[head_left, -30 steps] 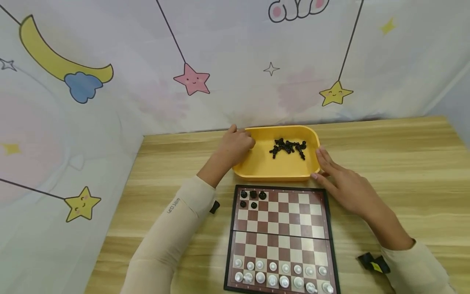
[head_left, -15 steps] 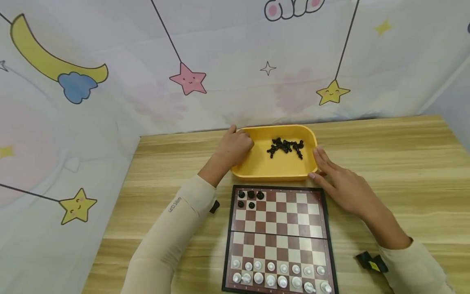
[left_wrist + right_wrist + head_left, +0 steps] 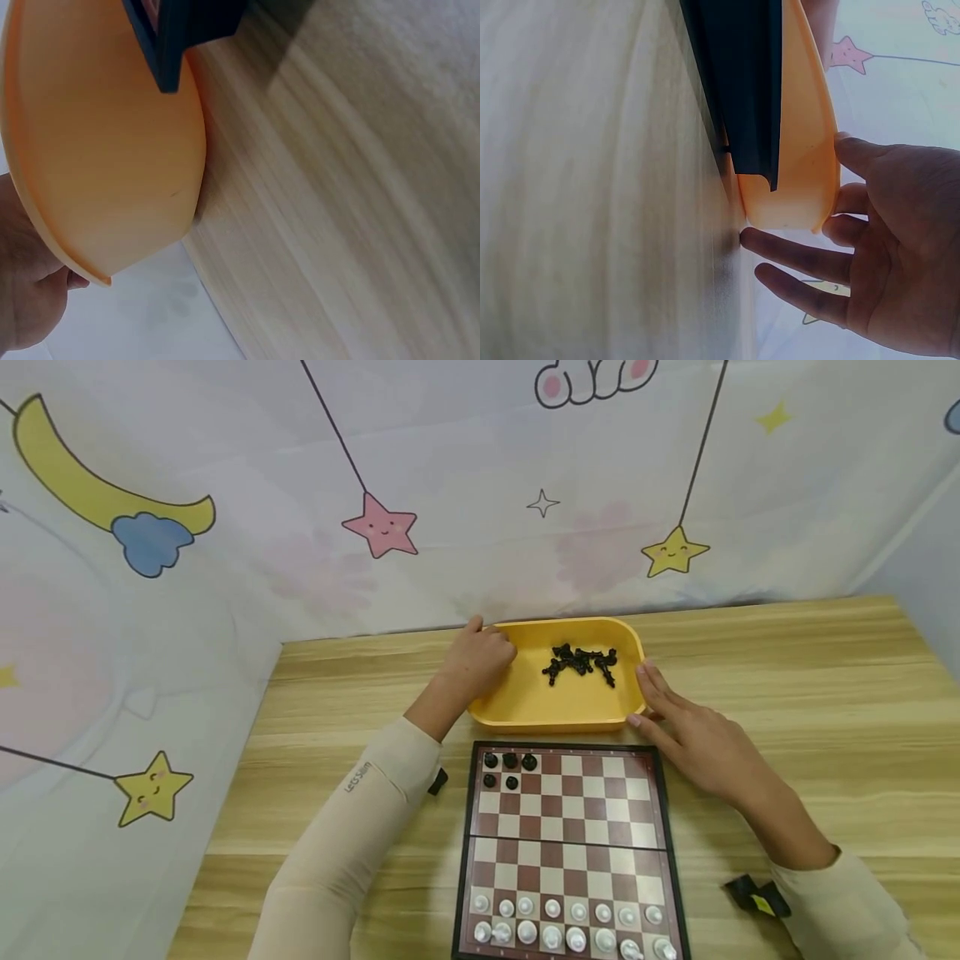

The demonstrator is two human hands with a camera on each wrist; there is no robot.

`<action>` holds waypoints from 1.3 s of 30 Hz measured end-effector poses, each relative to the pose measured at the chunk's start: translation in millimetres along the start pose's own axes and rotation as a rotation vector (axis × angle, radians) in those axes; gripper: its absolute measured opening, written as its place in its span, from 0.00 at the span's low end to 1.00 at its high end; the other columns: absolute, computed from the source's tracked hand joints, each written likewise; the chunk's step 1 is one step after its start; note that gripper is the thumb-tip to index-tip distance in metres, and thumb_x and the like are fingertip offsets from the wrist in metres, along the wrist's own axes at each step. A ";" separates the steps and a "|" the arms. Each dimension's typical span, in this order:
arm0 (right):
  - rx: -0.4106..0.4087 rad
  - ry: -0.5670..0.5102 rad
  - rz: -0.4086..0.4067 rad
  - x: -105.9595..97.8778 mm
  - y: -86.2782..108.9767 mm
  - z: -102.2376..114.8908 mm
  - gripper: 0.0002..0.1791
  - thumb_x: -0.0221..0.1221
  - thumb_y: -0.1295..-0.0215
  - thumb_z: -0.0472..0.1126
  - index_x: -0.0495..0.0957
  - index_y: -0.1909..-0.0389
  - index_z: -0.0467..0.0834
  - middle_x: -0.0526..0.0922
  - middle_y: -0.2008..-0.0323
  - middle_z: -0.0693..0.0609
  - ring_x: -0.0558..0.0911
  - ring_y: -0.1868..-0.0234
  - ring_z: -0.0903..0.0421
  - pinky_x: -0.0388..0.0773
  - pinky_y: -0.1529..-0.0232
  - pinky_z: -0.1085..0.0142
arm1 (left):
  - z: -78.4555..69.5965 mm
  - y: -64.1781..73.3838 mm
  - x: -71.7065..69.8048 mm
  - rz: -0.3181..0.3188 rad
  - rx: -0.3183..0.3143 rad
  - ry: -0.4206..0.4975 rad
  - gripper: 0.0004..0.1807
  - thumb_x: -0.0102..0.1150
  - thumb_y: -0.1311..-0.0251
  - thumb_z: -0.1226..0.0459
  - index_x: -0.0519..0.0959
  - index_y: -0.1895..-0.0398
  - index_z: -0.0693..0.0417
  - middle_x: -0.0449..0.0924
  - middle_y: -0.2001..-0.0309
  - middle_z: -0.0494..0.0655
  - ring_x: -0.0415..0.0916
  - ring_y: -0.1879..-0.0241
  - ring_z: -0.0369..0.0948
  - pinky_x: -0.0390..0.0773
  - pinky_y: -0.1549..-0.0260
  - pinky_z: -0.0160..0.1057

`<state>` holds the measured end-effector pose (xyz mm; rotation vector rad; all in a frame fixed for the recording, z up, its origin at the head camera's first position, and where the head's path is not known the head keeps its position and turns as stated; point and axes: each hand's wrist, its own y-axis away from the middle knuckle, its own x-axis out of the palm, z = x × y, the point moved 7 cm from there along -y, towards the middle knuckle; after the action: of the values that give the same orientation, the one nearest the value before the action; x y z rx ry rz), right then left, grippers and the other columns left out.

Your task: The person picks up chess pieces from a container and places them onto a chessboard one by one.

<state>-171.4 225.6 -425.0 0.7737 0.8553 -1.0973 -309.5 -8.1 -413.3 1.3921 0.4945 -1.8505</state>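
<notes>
A yellow plastic tray (image 3: 558, 725) stands on the table behind the chessboard (image 3: 561, 787). Several black chess pieces (image 3: 581, 660) lie in a loose pile inside it. My left hand (image 3: 480, 658) grips the tray's left end, its fingers curled over the rim; part of the grip is hidden. At the right end my right hand (image 3: 701, 739) touches the rim with its thumb and fingers extended, as the right wrist view shows too. On the board, several black pieces (image 3: 510, 760) stand in the far left corner, and two rows of white pieces (image 3: 552, 935) line the near side.
Small black items lie on the wooden table (image 3: 817, 693), one beside the left forearm (image 3: 437, 781) and another with a yellow patch near the right sleeve (image 3: 757, 895). A printed cloth wall (image 3: 480, 460) rises close behind the tray.
The head view has drifted slightly, so everything sits a little further left. Both hands stay at the tray's ends, and the chess pieces keep their places.
</notes>
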 end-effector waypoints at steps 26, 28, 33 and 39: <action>-0.017 -0.008 -0.011 -1.5 1.5 0.2 0.41 0.40 0.14 0.63 0.38 0.13 0.50 0.42 0.14 0.46 0.76 0.32 0.27 0.76 0.41 0.29 | -8.1 16.4 -12.0 -0.151 0.031 -0.037 0.14 0.52 0.20 0.68 0.87 0.48 0.48 0.89 0.51 0.43 0.81 0.53 0.43 0.58 0.57 0.44; -0.013 -0.006 -0.008 -2.3 1.9 -0.2 0.41 0.40 0.14 0.63 0.37 0.13 0.50 0.41 0.14 0.47 0.74 0.30 0.27 0.75 0.40 0.29 | -8.8 18.3 -15.7 -0.172 0.035 -0.024 0.14 0.51 0.19 0.68 0.87 0.48 0.48 0.89 0.51 0.43 0.81 0.54 0.43 0.57 0.57 0.44; -0.014 -0.003 -0.007 -4.2 1.1 0.0 0.41 0.39 0.14 0.63 0.37 0.13 0.50 0.41 0.14 0.46 0.72 0.29 0.27 0.73 0.37 0.29 | -9.3 23.9 -24.2 -0.224 0.036 0.005 0.13 0.51 0.18 0.65 0.87 0.52 0.50 0.89 0.54 0.44 0.81 0.56 0.43 0.58 0.58 0.44; -0.012 -0.014 0.002 -2.8 0.3 1.0 0.42 0.39 0.14 0.64 0.36 0.13 0.50 0.41 0.14 0.46 0.73 0.29 0.27 0.73 0.37 0.28 | -9.0 31.0 -29.1 -0.268 0.025 0.150 0.09 0.59 0.22 0.60 0.88 0.54 0.50 0.89 0.54 0.44 0.83 0.53 0.44 0.69 0.55 0.44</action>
<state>-171.5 226.0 -422.1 0.7559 0.8487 -1.0939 -276.7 -12.0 -385.1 1.5512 0.7684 -1.9753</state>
